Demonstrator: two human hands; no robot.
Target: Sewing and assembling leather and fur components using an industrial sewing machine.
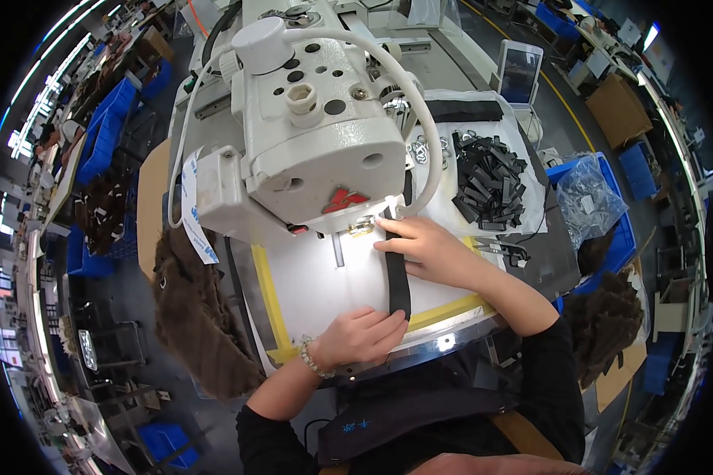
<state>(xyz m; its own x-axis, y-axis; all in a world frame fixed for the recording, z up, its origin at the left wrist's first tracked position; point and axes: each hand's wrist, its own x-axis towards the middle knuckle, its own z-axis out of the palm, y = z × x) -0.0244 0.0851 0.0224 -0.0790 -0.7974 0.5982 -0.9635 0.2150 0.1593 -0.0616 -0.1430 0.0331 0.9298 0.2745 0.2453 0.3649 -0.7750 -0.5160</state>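
Observation:
A black strap [398, 281] lies lengthwise on the white, lit work surface [309, 293] of a sewing machine [317, 134]. At its near end my left hand [360, 339], with a beaded bracelet on the wrist, pinches the strap between thumb and fingers. Farther up, my right hand [432, 252] reaches in from the right, fingers stretched out and slightly apart. Its fingertips rest at the strap beside the metal presser foot [362, 226]. The strap's far end runs under the machine head, where it is hidden.
On the right stands a heap of short black strap pieces [491, 178] beside metal rings [422, 149]. Small scissors [507, 252] lie below it. Brown fur pieces [198, 317] hang at the left. A blue crate [622, 229] holds plastic bags at the right; a small screen [520, 71] stands behind.

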